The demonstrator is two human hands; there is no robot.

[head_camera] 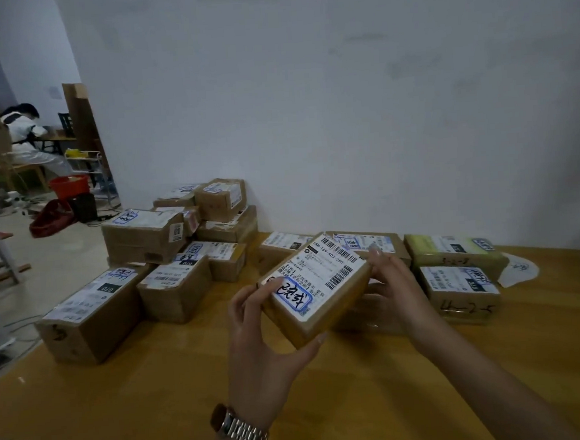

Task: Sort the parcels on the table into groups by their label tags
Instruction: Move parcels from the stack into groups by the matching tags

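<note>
On the left part of the table [156, 394], a big pile of boxes [167, 249] is seen, with some stacked on others. Each has a white label and a blue hand-written mark. In the middle, 1 box [336, 306] is held up above the table, tilted, with its label on top. It is gripped at its near end by the left hand [262, 338], with the thumb on the label and the other fingers curled under the box. A watch [239, 429] is worn on that wrist. The blue tag [294, 297] sits just beside the thumb, and it should not be covered, so that the writing can be read. The far end of the box is held by the right hand [396, 291], with fingers bent round the top edge. So both hands are closed round the same box, and nothing else is held. To the right, a pale green box [452, 253] and a brown box [461, 290] lie close together. The step in hand is judged to be the reading of the tag. It is best done with the box turned so the writing is upright, then matched with the marks on the left pile and on the 2 right boxes. Those far marks are too blurred to be read here, so the matching group cannot be told. The box should be set down label up, next to its match.
</note>
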